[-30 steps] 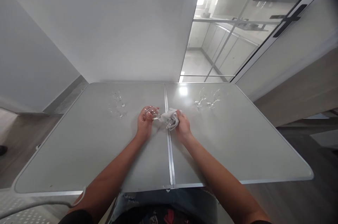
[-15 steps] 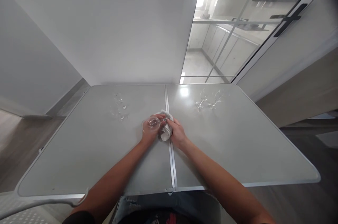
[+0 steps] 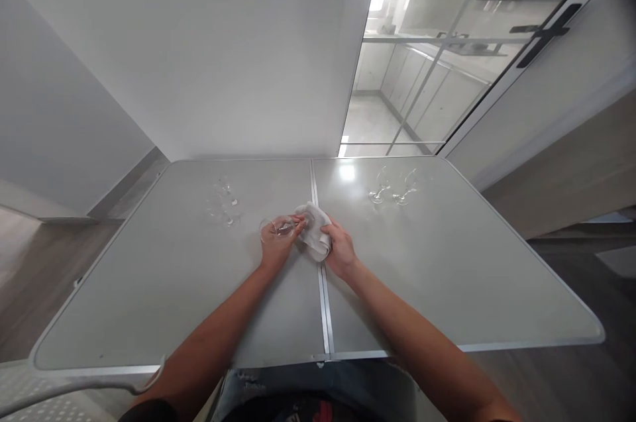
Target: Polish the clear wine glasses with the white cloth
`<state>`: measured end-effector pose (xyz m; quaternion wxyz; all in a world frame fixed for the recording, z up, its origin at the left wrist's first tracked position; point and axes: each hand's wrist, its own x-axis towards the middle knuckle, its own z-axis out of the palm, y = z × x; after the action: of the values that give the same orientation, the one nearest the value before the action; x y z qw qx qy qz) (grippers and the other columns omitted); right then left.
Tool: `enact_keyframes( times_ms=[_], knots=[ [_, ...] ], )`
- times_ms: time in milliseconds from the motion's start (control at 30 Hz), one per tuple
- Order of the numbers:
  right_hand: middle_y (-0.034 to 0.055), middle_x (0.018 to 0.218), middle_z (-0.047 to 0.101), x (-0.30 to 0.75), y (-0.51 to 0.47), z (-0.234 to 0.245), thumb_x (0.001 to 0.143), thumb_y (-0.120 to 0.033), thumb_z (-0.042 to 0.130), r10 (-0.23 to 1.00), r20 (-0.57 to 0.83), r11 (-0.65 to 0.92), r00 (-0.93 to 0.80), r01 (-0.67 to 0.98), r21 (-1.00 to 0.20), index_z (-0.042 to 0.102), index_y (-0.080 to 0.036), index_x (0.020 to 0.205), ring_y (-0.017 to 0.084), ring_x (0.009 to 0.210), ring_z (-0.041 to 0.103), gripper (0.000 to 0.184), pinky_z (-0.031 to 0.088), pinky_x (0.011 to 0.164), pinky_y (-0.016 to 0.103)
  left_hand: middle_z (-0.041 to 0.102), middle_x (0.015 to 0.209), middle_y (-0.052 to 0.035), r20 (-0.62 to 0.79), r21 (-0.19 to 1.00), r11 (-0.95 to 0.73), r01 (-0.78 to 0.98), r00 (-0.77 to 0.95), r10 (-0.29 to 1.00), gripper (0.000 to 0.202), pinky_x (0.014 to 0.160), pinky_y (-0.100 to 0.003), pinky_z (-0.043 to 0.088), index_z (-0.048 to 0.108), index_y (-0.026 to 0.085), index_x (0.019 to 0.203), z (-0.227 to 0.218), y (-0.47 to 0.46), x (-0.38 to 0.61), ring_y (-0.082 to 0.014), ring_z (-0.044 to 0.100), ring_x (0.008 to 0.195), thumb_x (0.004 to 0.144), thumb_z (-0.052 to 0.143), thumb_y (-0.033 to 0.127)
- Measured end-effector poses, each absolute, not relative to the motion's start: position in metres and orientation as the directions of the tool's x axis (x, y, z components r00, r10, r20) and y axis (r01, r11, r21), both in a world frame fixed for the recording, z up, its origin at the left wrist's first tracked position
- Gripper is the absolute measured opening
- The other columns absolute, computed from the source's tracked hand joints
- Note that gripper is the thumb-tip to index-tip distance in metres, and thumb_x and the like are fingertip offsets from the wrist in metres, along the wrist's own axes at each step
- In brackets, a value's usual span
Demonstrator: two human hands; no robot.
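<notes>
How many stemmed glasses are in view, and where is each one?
5: one glass in the left hand, two glasses on the left half of the table, two more glasses on its right half. Outlines are faint; another may be hidden.

left hand (image 3: pixel 276 243): gripping | right hand (image 3: pixel 340 250): gripping, near left | forearms (image 3: pixel 218 317): extended forward, converging

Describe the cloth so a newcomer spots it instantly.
On the grey table, find the metal seam dividing it. Over that seam, the right hand holds the white cloth. Unlike the clear glass in the left hand, it is opaque fabric.
</notes>
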<state>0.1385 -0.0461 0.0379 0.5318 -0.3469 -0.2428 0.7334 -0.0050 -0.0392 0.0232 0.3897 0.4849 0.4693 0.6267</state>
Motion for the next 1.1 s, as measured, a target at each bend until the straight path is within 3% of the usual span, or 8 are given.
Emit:
enact_keyframes(
  times_ms=[300, 433, 600, 700, 800, 867, 933, 1100],
  knots=[
    [0.0008, 0.086, 0.073, 0.135, -0.045, 0.038, 0.066, -0.024, 0.066, 0.956, -0.276, -0.281, -0.097, -0.567, -0.774, 0.073, -0.020, 0.106, 0.017, 0.076, 0.062, 0.041, 0.045, 0.064, 0.025, 0.078, 0.093, -0.0088, 0.232, 0.971, -0.240, -0.006, -0.237, 0.943, 0.023, 0.091, -0.040, 0.060, 0.072, 0.018, 0.080, 0.018, -0.037, -0.005, -0.0239, 0.074, 0.094, 0.073, 0.084, 0.036],
    [-0.0013, 0.075, 0.069, 0.139, -0.042, 0.037, 0.067, -0.025, 0.063, 0.955, -0.241, -0.296, -0.176, -0.471, -0.831, 0.075, -0.020, 0.101, 0.015, 0.067, 0.056, 0.036, 0.040, 0.059, 0.024, 0.077, 0.095, -0.0081, 0.259, 0.963, -0.268, 0.021, -0.346, 0.902, 0.024, 0.090, -0.040, 0.060, 0.070, 0.018, 0.082, 0.015, -0.032, -0.011, -0.0231, 0.073, 0.094, 0.075, 0.082, 0.038],
    [0.0015, 0.088, 0.070, 0.157, -0.035, 0.041, 0.072, -0.025, 0.054, 0.999, 0.015, 0.005, -0.049, -0.195, -0.981, 0.075, -0.020, 0.077, 0.019, 0.085, 0.060, 0.021, 0.045, 0.075, 0.027, 0.076, 0.097, -0.0080, 0.300, 0.954, -0.267, 0.139, -0.386, 0.872, 0.023, 0.090, -0.040, 0.059, 0.070, 0.019, 0.085, 0.014, -0.029, -0.015, -0.0232, 0.073, 0.095, 0.078, 0.078, 0.040],
    [0.0035, 0.081, 0.066, 0.163, -0.034, 0.041, 0.085, -0.031, 0.051, 0.985, 0.156, 0.156, -0.073, -0.005, -0.988, 0.066, -0.020, 0.058, 0.018, 0.078, 0.059, 0.033, 0.045, 0.078, 0.028, 0.077, 0.097, -0.0069, 0.299, 0.948, -0.249, 0.196, -0.292, 0.908, 0.022, 0.089, -0.038, 0.058, 0.072, 0.020, 0.086, 0.011, -0.028, -0.015, -0.0228, 0.073, 0.093, 0.078, 0.078, 0.040],
    [0.0017, 0.069, 0.061, 0.160, -0.035, 0.036, 0.089, -0.038, 0.058, 0.966, 0.241, 0.259, -0.098, 0.264, -0.929, 0.068, -0.020, 0.064, 0.015, 0.067, 0.055, 0.032, 0.043, 0.073, 0.028, 0.078, 0.100, -0.0079, 0.215, 0.968, -0.179, 0.173, -0.219, 0.952, 0.026, 0.086, -0.038, 0.058, 0.074, 0.020, 0.091, 0.008, -0.026, -0.014, -0.0235, 0.073, 0.092, 0.079, 0.077, 0.043],
    [0.0021, 0.080, 0.065, 0.157, -0.037, 0.031, 0.087, -0.035, 0.066, 0.935, 0.323, 0.356, -0.149, 0.431, -0.829, 0.075, -0.021, 0.089, 0.016, 0.073, 0.059, 0.016, 0.043, 0.074, 0.027, 0.077, 0.103, -0.0085, 0.186, 0.977, -0.161, 0.140, -0.184, 0.965, 0.029, 0.087, -0.037, 0.058, 0.075, 0.019, 0.095, 0.007, -0.026, -0.014, -0.0244, 0.073, 0.095, 0.079, 0.076, 0.043],
    [0.0031, 0.091, 0.068, 0.154, -0.038, 0.027, 0.089, -0.033, 0.065, 0.908, 0.351, 0.418, -0.229, 0.552, -0.721, 0.072, -0.024, 0.111, 0.017, 0.081, 0.063, 0.024, 0.043, 0.076, 0.026, 0.077, 0.105, -0.0084, 0.199, 0.975, -0.181, 0.126, -0.145, 0.969, 0.028, 0.088, -0.037, 0.058, 0.076, 0.020, 0.096, 0.007, -0.027, -0.013, -0.0248, 0.072, 0.098, 0.079, 0.076, 0.042],
    [0.0047, 0.097, 0.070, 0.153, -0.039, 0.024, 0.096, -0.034, 0.057, 0.924, 0.306, 0.363, -0.229, 0.776, -0.515, 0.072, -0.026, 0.114, 0.018, 0.087, 0.065, 0.024, 0.041, 0.072, 0.026, 0.077, 0.106, -0.0076, 0.280, 0.942, -0.277, 0.187, 0.012, 0.960, 0.028, 0.089, -0.038, 0.057, 0.077, 0.022, 0.104, 0.001, -0.033, -0.014, -0.0249, 0.073, 0.095, 0.082, 0.073, 0.039]
  ],
)
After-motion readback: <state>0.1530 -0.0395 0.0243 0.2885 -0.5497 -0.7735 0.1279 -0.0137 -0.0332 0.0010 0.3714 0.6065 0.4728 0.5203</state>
